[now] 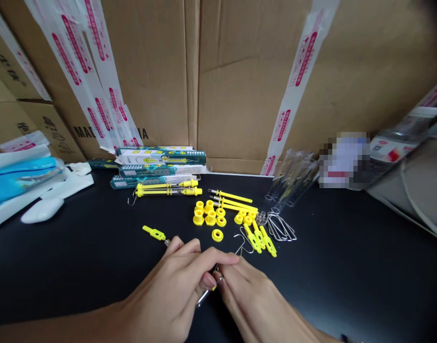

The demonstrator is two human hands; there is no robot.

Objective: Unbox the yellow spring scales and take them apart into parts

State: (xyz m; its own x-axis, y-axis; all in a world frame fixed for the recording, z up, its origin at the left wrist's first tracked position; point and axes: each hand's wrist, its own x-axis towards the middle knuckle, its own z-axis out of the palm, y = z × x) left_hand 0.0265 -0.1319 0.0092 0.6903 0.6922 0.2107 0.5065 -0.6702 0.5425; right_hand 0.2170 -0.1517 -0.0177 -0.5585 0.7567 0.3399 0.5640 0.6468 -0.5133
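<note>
My left hand point(178, 281) is closed around thin parts, its forefinger reaching over my right hand point(254, 295). A metal rod point(204, 297) pokes out below my left thumb, with a bit of yellow beside it. Past the left fingers shows a flat yellow slotted tab point(154, 233) with a metal end; whether it is in the hand I cannot tell. The right thumb and fingers pinch metal by the left thumb; its full shape is hidden. Beyond the knuckles are bent wire hooks point(242, 240) and yellow slotted tabs point(257, 237).
Yellow caps point(211, 218), a yellow ring point(217, 235), yellow rods point(236, 201), springs point(261, 218), wire loops point(281, 227) and clear tubes point(293, 178) lie ahead. Assembled tube spring scales point(168, 191) sit before stacked boxes point(161, 169). Cardboard cartons point(232, 85) wall the back.
</note>
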